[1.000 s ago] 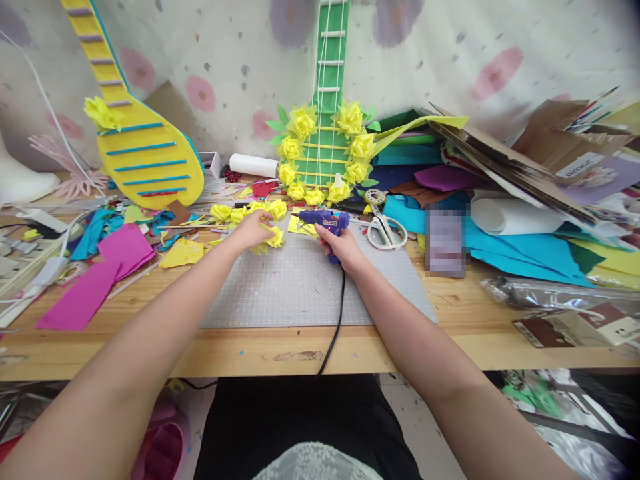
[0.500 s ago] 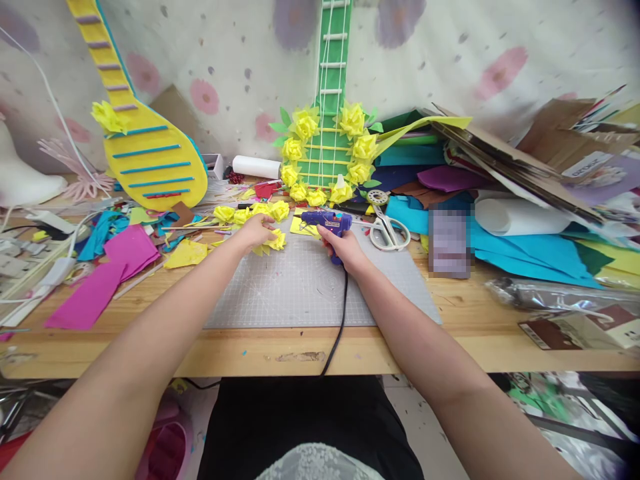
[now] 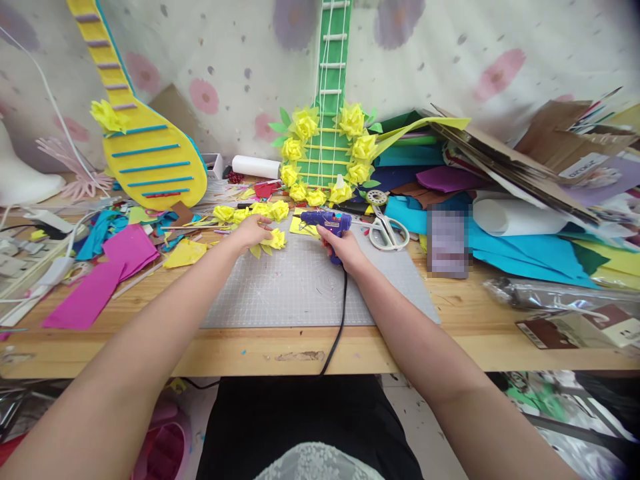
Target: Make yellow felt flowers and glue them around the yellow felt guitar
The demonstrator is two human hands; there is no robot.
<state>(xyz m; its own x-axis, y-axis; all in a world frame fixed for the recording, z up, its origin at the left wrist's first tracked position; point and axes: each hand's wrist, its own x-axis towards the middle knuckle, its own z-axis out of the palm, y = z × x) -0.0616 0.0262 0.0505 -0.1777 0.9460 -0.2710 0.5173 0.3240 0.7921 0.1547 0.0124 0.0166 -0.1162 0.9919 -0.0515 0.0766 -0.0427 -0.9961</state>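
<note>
My right hand point(image 3: 345, 248) is wrapped round a blue hot glue gun point(image 3: 320, 219), its nozzle pointing left and its black cord running down over the table edge. To the left, my left hand point(image 3: 254, 231) is closed at the fingertips on a yellow paper flower point(image 3: 277, 239) with pale yellow leaves below it. The exact grip is partly hidden. Just beyond that hand lie several more yellow flowers point(image 3: 277, 211). A yellow paper piece point(image 3: 303, 225) rests under the gun's nozzle on the grey cutting mat point(image 3: 290, 293).
White-handled scissors point(image 3: 390, 233) lie at the mat's right. Behind stand a green paper instrument point(image 3: 327, 143) ringed with yellow flowers and a yellow one point(image 3: 155, 160). Pink paper point(image 3: 90, 293) and scraps are on the left; blue sheets point(image 3: 530, 257) and cardboard point(image 3: 500, 160) pile up right.
My left hand has shifted very slightly, and the flower's leaves have turned a little at its fingertips. The glue gun and my right hand stay in place.
</note>
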